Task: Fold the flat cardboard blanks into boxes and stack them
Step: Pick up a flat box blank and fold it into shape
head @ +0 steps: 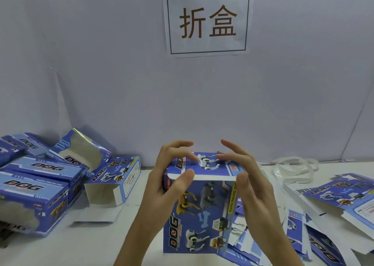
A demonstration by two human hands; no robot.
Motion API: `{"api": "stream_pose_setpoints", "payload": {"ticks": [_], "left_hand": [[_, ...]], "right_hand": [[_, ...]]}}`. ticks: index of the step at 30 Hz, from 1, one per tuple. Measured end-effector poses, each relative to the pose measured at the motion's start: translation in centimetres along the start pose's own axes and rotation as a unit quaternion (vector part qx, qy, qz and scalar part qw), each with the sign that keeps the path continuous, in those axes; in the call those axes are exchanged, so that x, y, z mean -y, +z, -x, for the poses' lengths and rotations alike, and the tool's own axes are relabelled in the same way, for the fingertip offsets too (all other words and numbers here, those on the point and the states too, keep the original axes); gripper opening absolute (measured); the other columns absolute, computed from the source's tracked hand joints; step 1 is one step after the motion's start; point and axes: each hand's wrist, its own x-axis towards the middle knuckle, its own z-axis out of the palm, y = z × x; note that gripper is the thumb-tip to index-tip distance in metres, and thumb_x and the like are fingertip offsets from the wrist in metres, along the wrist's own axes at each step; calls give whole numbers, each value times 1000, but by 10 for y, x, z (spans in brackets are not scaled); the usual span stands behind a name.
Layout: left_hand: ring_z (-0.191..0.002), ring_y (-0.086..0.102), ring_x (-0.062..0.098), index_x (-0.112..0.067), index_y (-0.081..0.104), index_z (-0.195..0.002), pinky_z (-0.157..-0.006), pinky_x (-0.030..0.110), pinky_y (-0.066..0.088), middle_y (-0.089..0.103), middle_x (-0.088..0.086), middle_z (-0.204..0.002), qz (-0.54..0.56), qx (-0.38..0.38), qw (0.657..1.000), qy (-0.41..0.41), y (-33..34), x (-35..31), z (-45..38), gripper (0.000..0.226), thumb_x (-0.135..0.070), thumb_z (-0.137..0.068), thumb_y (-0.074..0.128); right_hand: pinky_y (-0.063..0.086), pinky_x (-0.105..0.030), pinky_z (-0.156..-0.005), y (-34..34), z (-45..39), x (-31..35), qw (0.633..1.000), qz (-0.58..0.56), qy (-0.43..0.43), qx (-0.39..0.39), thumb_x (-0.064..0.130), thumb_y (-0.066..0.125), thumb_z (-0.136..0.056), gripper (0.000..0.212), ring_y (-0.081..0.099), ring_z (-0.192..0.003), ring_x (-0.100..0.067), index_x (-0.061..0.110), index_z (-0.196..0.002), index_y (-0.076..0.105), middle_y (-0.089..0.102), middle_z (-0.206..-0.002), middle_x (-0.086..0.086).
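I've got a box point(199, 215) upright near the table's point(145, 243) front edge, about mid-width, blue, printed with robot dogs and "DOG". My left hand point(172, 176) is on its upper left corner, thumb on the white edge of the top flap point(204, 165), fingers curled loosely over the flap; it looks like pressing, grip not clear. My right hand point(245, 176) is at the upper right corner, thumb against the right edge, fingers spread and bent over the flap, the upper ones lifted off it.

Folded boxes point(40, 184) sit piled at the left edge, some with window cutouts. One open-ended box point(115, 176) lies on its side between the pile and my left hand. Flat blanks point(323, 215) are heaped along the right edge, overlapping. White straps point(291, 166) lie at the back right. A sign point(207, 20) hangs on the wall behind.
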Motion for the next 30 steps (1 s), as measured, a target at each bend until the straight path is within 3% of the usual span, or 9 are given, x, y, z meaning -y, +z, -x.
{"api": "stream_pose_setpoints", "payload": {"ticks": [2,8,11,15,17,20,22,27,30], "left_hand": [[-130,59,34,-32,71,-108,-85,60,60,64,-2,-132,-19,-16,1000,8,1,-6,-3,35,-62,-90,68],[-127,64,30,-25,72,-116,-76,36,64,68,3,-132,-15,10,1000,-4,-7,-16,-5,46,-63,-90,69],[-121,68,30,-24,72,-113,-73,36,64,70,3,-130,-1,2,1000,-22,-7,-17,-5,46,-63,-88,71],[-114,71,36,-29,72,-103,-70,42,65,73,5,-124,34,-16,998,-50,-4,-19,-5,43,-66,-82,74],[-110,73,37,-29,72,-103,-67,40,65,74,7,-119,30,-19,998,-47,-4,-20,-5,42,-65,-83,74],[-107,74,34,-33,72,-102,-67,37,65,75,3,-115,21,-21,999,-33,0,-18,-5,24,-55,-92,70],[-112,72,34,-36,72,-102,-70,37,65,73,1,-120,22,-21,999,-28,4,-17,-4,27,-59,-90,71],[-108,74,33,-33,72,-104,-68,34,64,74,3,-119,41,-27,998,-31,4,-13,-4,33,-61,-88,71],[-107,75,35,-31,71,-104,-68,37,65,74,5,-121,39,-32,998,-38,2,-12,-4,36,-62,-86,73]], "right_hand": [[65,-38,-76,2,-4,6,1000,-17,9,-5,72,59,-92,57,52,-142,-26,24,-121,71,58,-148,5],[63,-27,-75,-6,-6,13,1000,18,16,6,72,63,-88,65,58,-136,-23,18,-123,71,70,-133,3],[64,-30,-75,-6,-5,15,999,31,18,21,72,63,-89,54,57,-136,-20,30,-122,72,69,-132,7],[67,-42,-77,-5,-3,11,999,39,19,19,36,59,-99,30,59,-134,-20,21,-123,68,70,-129,7],[67,-38,-74,-4,-2,10,999,32,20,14,26,56,-96,29,62,-131,-19,21,-122,69,72,-125,6],[65,-28,-70,-1,-3,14,1000,-2,27,0,34,59,-99,21,67,-125,-17,29,-115,73,74,-122,5],[64,-27,-69,2,-3,17,999,-12,31,-16,43,60,-94,26,69,-121,-17,29,-112,73,73,-123,3],[66,-41,-76,8,-5,20,999,18,27,-32,70,69,-87,41,71,-113,-18,35,-108,75,74,-120,5],[65,-32,-71,6,-8,21,999,-4,41,-22,59,70,-90,23,69,-118,-18,40,-102,77,74,-119,7]]}}
